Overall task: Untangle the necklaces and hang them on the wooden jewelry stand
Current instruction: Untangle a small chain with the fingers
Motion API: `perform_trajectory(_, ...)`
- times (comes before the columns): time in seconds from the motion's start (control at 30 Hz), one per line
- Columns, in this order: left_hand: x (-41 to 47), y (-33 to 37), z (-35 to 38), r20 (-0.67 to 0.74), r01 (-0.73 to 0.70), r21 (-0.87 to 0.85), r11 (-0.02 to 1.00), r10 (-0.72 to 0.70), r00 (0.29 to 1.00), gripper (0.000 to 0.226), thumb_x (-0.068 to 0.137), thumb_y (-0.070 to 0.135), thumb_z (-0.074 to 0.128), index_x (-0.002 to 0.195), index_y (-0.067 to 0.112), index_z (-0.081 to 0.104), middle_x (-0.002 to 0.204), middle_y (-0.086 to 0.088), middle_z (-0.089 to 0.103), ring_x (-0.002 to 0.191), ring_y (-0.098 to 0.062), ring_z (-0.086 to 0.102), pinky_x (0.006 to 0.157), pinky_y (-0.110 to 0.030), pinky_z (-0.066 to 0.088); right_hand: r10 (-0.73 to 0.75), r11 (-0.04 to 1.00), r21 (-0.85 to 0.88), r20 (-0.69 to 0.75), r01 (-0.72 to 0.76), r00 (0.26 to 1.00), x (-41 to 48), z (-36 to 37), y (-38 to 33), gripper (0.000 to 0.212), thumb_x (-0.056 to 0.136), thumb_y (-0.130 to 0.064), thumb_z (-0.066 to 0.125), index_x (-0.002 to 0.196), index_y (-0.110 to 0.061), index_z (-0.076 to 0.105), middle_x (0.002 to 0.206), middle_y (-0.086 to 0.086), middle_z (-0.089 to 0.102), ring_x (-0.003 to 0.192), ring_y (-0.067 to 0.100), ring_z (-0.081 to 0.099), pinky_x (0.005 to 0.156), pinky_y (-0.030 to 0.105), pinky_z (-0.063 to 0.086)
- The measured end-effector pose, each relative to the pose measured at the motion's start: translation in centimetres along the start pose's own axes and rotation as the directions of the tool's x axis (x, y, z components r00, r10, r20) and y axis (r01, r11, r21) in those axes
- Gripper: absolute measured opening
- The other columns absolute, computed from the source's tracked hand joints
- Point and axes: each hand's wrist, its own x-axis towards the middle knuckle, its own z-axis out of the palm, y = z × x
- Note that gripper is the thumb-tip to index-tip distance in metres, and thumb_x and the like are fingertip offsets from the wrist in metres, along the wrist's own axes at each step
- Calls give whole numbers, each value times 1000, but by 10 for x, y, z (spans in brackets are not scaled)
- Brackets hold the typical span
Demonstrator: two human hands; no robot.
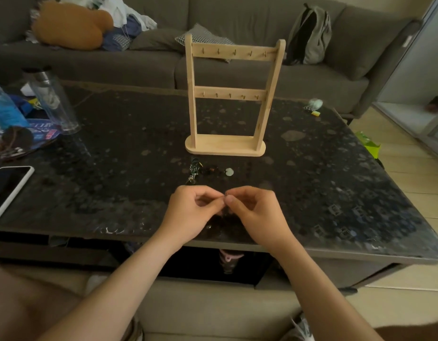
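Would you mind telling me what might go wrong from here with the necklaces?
1. The left hand and right hand pinch the dark necklace close to the table's front edge; a slip might drop it off.
2. The remaining tangle near the wooden stand blends into the dark surface, so strands could be overlooked.

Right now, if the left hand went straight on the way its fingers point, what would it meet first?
The right hand: the left hand points sideways at it, both apparently pinching one small necklace piece.
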Motion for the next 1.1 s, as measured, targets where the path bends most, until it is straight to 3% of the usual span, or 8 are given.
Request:
perform_trajectory(0.13, 13, -1, -3, 35, -29, 66, 997, 27, 999, 9, 94, 13, 84, 96, 21, 86, 84, 2, 83, 81, -16, 81, 89, -44, 67, 10, 1000, -6, -1, -10, 1000, 10, -4, 4, 10, 102, -15, 72, 103, -13, 82, 83, -3, 81, 80, 10, 78, 75, 23, 60)
perform_trajectory(0.33, 51, 12, -8, 50, 34, 51, 998, -36, 998, 7, 97, 17, 80, 95, 21, 85, 89, 4, 83, 90, -12, 79, 94, -39, 64, -8, 996, -92, -27, 5, 1000, 42, -2, 0, 14, 106, -24, 65, 97, -22, 75, 81, -6, 77, 77, 7, 73, 75, 22, 59)
perform_trajectory(0.53, 92, 5, 5, -32, 117, -167, 979, -124, 992, 26, 108, 21, 55, 95, 8, 73, 85, -7, 76, 89, -21, 78, 91, -44, 65, -71, 978, -198, -43, 61, 997, 75, 3, 1, 15, 110, -20, 55, 99, -21, 65, 80, -6, 69, 72, 6, 65, 62, 15, 50)
perform_trajectory(0.63, 105, 2, 11, -1, 52, -114, 992, -52, 999, 32, 112, 26, 50, 93, 11, 72, 83, -1, 72, 84, -14, 73, 84, -37, 61, -61, 997, -56, -85, 57, 995, 86, 7, 3, 14, 110, -21, 55, 104, -21, 68, 88, -6, 73, 79, 1, 69, 70, 15, 53)
perform_trajectory(0.73, 106, -10, 16, 26, -84, -26, 996, 84, 996, 26, 114, 28, 52, 105, 19, 75, 95, 4, 77, 93, -9, 74, 81, -27, 61, -67, 992, 101, -124, 80, 990, 90, 14, 10, 18, 109, -15, 57, 118, -20, 72, 98, -4, 78, 92, 12, 76, 82, 28, 63)
perform_trajectory(0.87, 106, -21, 19, -31, -167, 18, 986, 168, 985, 21, 113, 28, 55, 116, 19, 74, 99, 6, 77, 96, -8, 75, 80, -19, 58, -74, 986, 140, -147, 95, 986, 91, 14, 17, 17, 106, -14, 65, 115, -19, 80, 97, -7, 82, 91, 11, 79, 81, 28, 64)
perform_trajectory(1.03, 101, -26, 24, -66, -209, 59, 976, 212, 975, 17, 113, 27, 54, 111, 20, 69, 93, 3, 72, 89, -15, 71, 78, -29, 60, -74, 984, 140, -243, 111, 967, 86, 13, 18, 9, 99, -15, 76, 105, -18, 82, 91, -12, 81, 86, 6, 78, 77, 19, 61)
perform_trajectory(1.1, 100, -28, 26, -89, -224, 94, 970, 233, 968, 17, 114, 27, 51, 108, 19, 66, 90, 5, 67, 83, -14, 67, 72, -27, 55, -81, 986, 123, -230, 111, 970, 86, 14, 18, 7, 98, -18, 77, 103, -20, 82, 91, -12, 81, 88, 7, 78, 78, 21, 62)
